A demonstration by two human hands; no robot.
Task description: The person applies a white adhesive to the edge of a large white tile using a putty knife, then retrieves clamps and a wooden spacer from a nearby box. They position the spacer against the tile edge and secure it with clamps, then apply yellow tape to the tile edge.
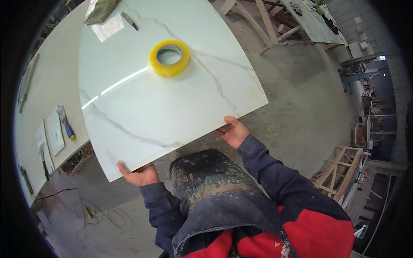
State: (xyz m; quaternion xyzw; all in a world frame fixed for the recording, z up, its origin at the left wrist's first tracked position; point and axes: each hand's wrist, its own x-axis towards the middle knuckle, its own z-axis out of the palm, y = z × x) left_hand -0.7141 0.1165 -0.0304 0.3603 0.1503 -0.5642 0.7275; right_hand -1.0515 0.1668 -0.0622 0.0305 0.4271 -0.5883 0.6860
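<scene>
A large glossy white slab (129,105) with grey marble-like veins lies before me, its near edge slanting up to the right. My left hand (145,175) grips that edge near the left corner, thumb on top and fingers curled beneath. Farther right along the same edge, my right hand (234,134) holds on in the same way; its fingertips are partly hidden under the slab. A roll of clear yellow tape (170,71) rests flat on the slab's middle. Toward the far end lie a small dark flat strip (129,21) and an olive cloth or glove (101,10).
To the left a pale worktable (53,81) carries a scraper (66,124) with a blue and yellow handle, white plates and other tools. A thin cable (112,217) loops on the floor below it. Wooden frames (340,174) stand at right; another table (316,26) is at far right.
</scene>
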